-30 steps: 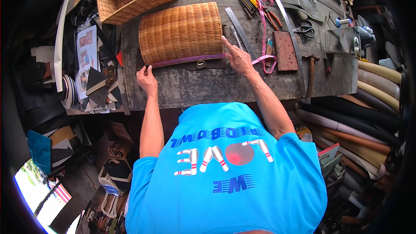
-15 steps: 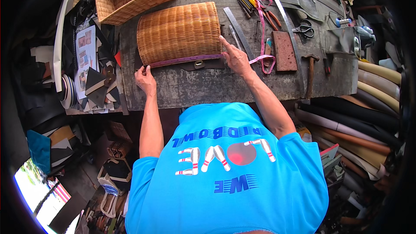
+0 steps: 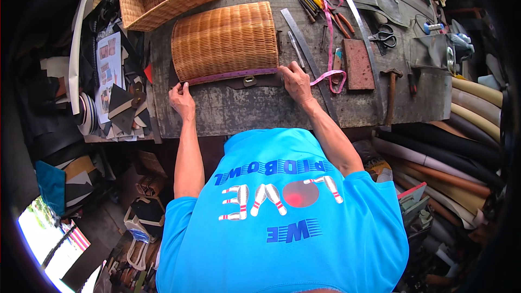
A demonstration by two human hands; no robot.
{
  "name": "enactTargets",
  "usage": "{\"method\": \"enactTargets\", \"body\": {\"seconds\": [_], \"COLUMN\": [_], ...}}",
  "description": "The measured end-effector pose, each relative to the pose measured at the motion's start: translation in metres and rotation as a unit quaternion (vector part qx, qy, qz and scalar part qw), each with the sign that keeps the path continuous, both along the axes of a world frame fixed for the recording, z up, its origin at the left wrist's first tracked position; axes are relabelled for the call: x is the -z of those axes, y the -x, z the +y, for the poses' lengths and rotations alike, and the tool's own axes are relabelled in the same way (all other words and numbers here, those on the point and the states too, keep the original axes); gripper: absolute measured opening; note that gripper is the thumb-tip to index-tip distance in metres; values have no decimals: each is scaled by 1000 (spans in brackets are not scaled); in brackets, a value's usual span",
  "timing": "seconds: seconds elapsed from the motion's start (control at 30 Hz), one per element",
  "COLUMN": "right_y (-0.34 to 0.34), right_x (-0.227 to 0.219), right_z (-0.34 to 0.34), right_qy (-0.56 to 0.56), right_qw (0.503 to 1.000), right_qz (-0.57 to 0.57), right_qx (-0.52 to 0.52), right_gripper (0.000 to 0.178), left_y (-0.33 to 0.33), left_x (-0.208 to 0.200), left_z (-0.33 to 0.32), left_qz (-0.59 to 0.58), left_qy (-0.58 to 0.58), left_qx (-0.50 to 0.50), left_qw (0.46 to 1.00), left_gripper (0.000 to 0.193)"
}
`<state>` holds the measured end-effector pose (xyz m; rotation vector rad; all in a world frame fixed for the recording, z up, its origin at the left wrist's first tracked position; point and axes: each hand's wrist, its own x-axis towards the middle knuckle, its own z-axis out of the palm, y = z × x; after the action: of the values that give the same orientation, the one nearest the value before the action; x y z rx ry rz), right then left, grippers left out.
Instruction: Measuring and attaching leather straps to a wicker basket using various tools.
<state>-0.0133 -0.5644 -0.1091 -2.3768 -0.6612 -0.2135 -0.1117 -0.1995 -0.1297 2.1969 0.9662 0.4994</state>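
Left hand [image 3: 183, 101] at seven o'clock of a wicker basket [image 3: 223, 38] and right hand [image 3: 296, 84] at four pinch measuring tape [image 3: 233, 74], seemingly for tautness.

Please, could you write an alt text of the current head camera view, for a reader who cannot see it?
A person's left hand and right hand hold a pink-purple measuring tape along the near edge of a rounded wicker piece on a worn workbench. An open wicker basket sits beyond it; a hammer and scissors lie to the right.
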Motion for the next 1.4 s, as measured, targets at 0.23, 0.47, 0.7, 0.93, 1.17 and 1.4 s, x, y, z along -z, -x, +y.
{"method": "enactTargets", "body": {"seconds": [0.23,0.47,0.7,0.93,1.17,1.4], "right_y": [11,9,3,-5,-7,-6], "right_x": [-7,-3,0,3,6,5], "right_z": [8,17,18,17,16,15], "right_qy": [-42,-58,-104,-86,-96,-97], "right_qw": [998,988,979,984,977,976], "right_qz": [-6,60,96,118,150,154], "right_qx": [53,134,147,106,115,116], "right_gripper": [16,18,23,21,20,20], "left_y": [0,0,1,6,-31,-83], "left_x": [3,7,-1,-36,-104,-77], "left_z": [1,3,-7,-26,-94,-167], "left_qz": [-4,-19,-43,-73,-186,-89], "left_qy": [4,8,-22,-29,-56,58], "left_qx": [-2,6,-6,44,343,579], "left_qw": [1000,1000,999,996,919,808], "left_gripper": [31,31,30,24,35,12]}}
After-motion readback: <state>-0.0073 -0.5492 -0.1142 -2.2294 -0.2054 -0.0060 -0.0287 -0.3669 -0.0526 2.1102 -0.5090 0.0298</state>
